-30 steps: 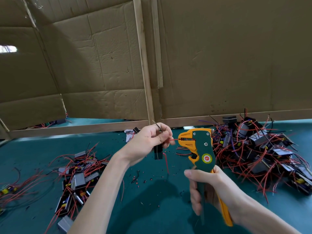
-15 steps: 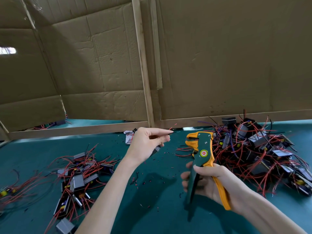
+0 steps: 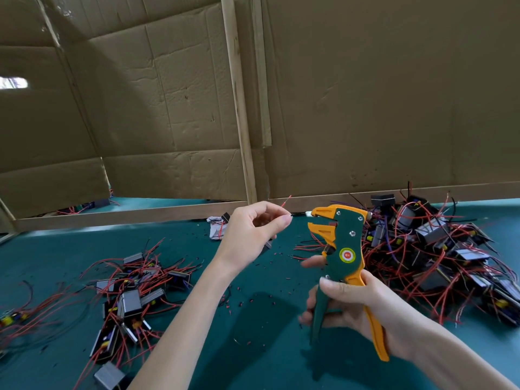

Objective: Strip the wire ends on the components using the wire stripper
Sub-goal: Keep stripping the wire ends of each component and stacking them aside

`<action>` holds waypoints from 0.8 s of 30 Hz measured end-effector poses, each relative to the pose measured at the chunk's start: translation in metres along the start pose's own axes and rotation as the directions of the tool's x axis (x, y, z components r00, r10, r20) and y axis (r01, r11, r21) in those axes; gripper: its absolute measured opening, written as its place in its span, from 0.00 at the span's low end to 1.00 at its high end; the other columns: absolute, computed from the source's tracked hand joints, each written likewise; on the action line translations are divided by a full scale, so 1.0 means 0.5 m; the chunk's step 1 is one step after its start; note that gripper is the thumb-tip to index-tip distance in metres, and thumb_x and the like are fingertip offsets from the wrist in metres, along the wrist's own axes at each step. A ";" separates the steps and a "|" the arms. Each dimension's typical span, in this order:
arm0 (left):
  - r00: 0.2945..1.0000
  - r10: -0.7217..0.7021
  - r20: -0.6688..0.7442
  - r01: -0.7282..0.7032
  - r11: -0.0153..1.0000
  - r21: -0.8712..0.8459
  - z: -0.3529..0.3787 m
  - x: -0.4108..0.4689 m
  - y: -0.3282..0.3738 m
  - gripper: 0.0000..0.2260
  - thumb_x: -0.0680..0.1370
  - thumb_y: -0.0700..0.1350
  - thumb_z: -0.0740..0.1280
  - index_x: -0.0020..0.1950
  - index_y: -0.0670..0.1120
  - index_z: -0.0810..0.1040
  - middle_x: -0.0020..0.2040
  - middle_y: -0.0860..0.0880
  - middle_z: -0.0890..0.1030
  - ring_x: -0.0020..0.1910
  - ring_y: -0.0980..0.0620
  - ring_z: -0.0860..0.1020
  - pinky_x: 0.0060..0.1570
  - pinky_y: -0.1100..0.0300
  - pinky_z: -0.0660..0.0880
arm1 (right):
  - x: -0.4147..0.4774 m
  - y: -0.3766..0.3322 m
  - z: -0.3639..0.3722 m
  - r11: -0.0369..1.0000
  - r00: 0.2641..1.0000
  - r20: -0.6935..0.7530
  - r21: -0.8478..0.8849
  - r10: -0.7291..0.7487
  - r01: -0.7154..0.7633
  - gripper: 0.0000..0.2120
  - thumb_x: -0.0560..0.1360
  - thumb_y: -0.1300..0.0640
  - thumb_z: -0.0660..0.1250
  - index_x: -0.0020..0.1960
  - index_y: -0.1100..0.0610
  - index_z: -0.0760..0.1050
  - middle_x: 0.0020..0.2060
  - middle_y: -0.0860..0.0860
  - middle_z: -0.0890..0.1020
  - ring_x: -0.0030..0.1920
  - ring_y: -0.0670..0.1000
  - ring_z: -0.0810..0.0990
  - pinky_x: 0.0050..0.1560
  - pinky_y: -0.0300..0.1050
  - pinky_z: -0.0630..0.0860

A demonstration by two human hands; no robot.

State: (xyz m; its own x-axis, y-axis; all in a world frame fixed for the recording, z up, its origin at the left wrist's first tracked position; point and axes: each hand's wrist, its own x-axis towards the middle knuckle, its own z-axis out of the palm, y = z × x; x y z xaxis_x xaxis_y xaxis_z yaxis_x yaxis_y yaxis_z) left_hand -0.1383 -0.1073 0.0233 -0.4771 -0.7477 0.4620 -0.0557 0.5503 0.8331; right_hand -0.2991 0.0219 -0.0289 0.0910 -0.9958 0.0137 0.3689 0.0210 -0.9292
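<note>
- Cardboard walls back a green table
- Left hand pinches a red wire, its component mostly hidden behind the palm
- Right hand grips the wire stripper, jaws agape, near the wire
- Likely between strips: next, feed the tip squarely between the jaws and squeeze
- Tip too small to tell if bare

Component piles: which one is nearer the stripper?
The right pile, the larger one, just behind the stripper; the left pile sits past the left forearm.

creased cardboard wall with wooden battens behind green table
</note>
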 end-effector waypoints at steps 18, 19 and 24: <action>0.995 -0.002 0.098 0.005 0.999 -0.035 0.006 -0.008 0.026 0.03 0.76 0.41 0.71 0.43 0.48 0.82 0.33 0.57 0.79 0.32 0.60 0.73 0.35 0.68 0.72 | 0.002 0.005 -0.009 0.998 0.998 0.042 -0.044 0.051 -0.049 0.12 0.63 0.65 0.78 0.43 0.63 0.79 0.39 0.67 0.79 0.43 0.69 0.81 0.53 0.69 0.77; 0.994 -0.006 0.108 0.009 1.000 -0.025 0.007 -0.008 0.026 0.03 0.76 0.42 0.71 0.43 0.47 0.82 0.33 0.57 0.79 0.32 0.59 0.73 0.35 0.67 0.72 | 0.003 0.004 -0.011 0.997 0.998 0.044 -0.055 0.052 -0.050 0.13 0.62 0.64 0.79 0.43 0.62 0.79 0.39 0.67 0.79 0.42 0.68 0.81 0.53 0.68 0.77; 0.988 -0.018 0.151 0.019 1.000 -0.006 0.015 -0.010 0.028 0.03 0.76 0.44 0.70 0.44 0.50 0.82 0.34 0.53 0.77 0.33 0.56 0.71 0.34 0.65 0.70 | 0.004 0.001 -0.012 0.994 0.996 0.059 -0.092 0.062 -0.056 0.17 0.60 0.61 0.83 0.43 0.62 0.79 0.39 0.68 0.80 0.41 0.67 0.81 0.48 0.60 0.79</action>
State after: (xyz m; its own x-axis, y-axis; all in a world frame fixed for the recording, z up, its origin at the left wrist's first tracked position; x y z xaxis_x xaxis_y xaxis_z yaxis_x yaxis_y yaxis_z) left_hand -0.1433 -0.0930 0.0302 -0.6028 -0.6926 0.3961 -0.0597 0.5342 0.8432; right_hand -0.3042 0.0193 -0.0316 0.1685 -0.9855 -0.0221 0.2761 0.0687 -0.9587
